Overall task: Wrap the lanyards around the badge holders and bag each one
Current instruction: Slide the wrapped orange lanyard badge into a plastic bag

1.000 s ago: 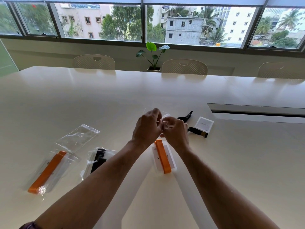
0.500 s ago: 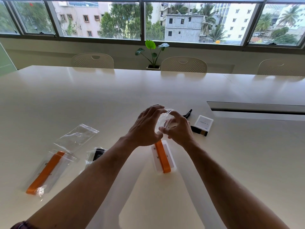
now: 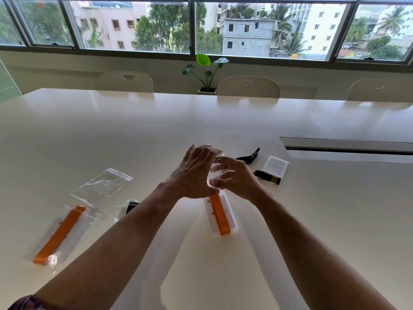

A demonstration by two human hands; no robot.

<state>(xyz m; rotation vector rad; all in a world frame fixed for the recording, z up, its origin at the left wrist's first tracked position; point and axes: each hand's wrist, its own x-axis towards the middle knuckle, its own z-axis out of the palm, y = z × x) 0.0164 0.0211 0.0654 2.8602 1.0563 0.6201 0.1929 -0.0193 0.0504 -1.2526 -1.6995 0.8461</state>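
Your left hand (image 3: 192, 173) and right hand (image 3: 238, 179) have spread their fingers since a moment ago, loosely holding the clear bag (image 3: 215, 173) just above the orange-wrapped badge holder (image 3: 220, 214) on the desk (image 3: 156, 130).

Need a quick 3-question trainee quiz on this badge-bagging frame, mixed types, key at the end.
1. True or false: the black-lanyard badge right of the hands is already in a bag.
2. What colour is the lanyard on the badge lying just below the hands?
3. The empty clear bag on the table lies: A) left of the left hand B) right of the right hand C) by the plant

Key: 1 false; 2 orange; 3 A
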